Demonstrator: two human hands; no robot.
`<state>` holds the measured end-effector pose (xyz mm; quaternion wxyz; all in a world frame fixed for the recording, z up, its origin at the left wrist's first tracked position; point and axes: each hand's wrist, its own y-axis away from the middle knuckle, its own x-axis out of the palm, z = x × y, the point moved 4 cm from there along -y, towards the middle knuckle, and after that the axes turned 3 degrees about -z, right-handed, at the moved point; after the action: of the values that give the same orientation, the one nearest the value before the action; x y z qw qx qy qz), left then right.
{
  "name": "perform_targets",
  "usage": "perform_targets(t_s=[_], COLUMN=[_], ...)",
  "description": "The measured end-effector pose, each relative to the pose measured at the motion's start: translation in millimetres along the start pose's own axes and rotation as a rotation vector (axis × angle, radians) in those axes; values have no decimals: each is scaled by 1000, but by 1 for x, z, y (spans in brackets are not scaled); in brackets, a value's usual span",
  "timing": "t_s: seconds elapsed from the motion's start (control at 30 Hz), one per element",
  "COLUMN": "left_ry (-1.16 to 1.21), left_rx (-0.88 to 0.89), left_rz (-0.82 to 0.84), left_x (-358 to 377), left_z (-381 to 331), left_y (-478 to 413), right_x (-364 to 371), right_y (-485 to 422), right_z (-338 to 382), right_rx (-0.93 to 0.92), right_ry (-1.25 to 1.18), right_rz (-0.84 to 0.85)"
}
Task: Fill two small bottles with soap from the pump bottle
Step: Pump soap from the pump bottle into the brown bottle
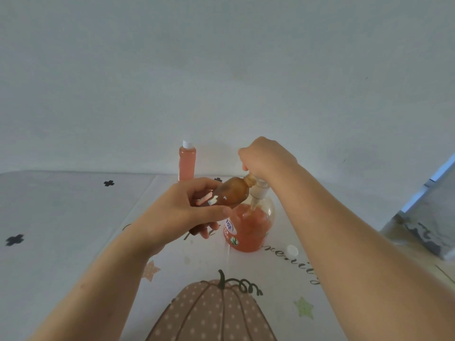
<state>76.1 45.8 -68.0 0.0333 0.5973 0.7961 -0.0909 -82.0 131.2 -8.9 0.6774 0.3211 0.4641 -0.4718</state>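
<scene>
Now, slim translucent amber bottle [234, 193]

small bottles [231, 193] [187, 163]: 2 | pump bottle [248, 230]: 1 | loose white cap [292, 251]: 1 | hands [177, 212] [266, 156]: 2

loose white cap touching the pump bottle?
Apart. The head view shows the white cap lying on the tablecloth to the right of the pump bottle, with a strip of bare cloth between them.

The near bottle [231, 193] is amber-brown, the far bottle [187, 163] pink-orange with a white cap [187, 143]; the white tablecloth [278, 271] carries a dotted pumpkin [211, 313].
</scene>
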Motion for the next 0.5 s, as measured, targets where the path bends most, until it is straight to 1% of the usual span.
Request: perform_targets(t_s=[0.23,0.5], left_ry=[27,17], left_rx=[36,11], left_rz=[-18,-14], left_x=[1,-1], left_z=[-2,-1], left_y=[1,0], right_x=[-9,0], right_y=[1,-4], right_z=[4,3], right_rx=[-31,-21], right_ry=[35,-2], right_rz=[-56,-11])
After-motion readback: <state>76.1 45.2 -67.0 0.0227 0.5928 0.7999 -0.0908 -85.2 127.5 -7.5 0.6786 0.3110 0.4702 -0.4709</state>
